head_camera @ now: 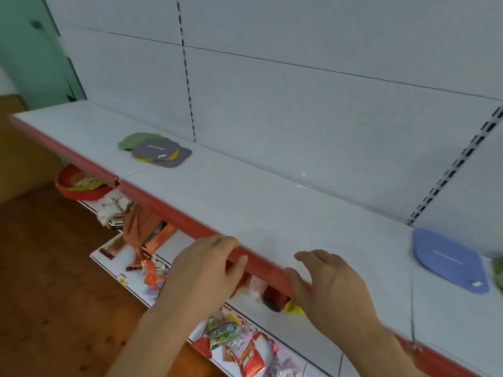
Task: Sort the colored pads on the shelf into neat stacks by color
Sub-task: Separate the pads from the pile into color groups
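Observation:
A loose pile of pads lies far left on the white shelf (245,202): a green pad (130,140) at the back, a grey pad (155,151) on top, a yellow pad (174,155) peeking out, and another grey pad (179,160) underneath. A blue pad (449,261) lies flat at the right, with a green pad's edge (498,270) at the frame border. My left hand (201,270) hovers at the shelf's red front edge (168,210), fingers apart, empty. My right hand (332,284) rests over that edge, also empty.
Below the shelf a lower shelf holds several snack packets (245,346), an orange cloth item (141,227) and a red bowl (81,186). The white back panel (299,91) with slotted uprights rises behind. Wooden floor (54,295) lies to the left.

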### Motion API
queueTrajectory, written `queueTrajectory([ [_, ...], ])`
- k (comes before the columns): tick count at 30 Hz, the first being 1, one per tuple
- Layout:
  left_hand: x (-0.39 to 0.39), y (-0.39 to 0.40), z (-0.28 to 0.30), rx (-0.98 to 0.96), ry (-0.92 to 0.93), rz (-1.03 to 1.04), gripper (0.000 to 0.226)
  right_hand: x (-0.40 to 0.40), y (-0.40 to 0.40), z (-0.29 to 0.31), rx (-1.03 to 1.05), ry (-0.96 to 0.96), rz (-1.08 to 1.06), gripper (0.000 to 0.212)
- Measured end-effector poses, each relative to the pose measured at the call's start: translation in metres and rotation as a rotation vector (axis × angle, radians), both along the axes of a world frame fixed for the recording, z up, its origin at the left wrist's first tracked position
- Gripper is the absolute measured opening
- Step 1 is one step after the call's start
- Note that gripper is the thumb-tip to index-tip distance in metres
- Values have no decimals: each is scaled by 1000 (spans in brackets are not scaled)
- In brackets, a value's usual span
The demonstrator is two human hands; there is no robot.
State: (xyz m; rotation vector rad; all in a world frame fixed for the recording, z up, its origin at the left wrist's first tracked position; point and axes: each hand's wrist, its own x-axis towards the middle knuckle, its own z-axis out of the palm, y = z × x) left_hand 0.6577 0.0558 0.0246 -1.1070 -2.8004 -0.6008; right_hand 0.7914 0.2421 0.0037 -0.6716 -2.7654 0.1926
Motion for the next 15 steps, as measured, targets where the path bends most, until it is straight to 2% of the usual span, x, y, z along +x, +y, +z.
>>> queueTrajectory([
  [8,-122,-47,13,-114,29,134,40,-152,-32,-7,-71,39,181,43],
  [15,-222,-86,20,-114,6,259,41,-259,-59,-9,-74,19,264,51],
])
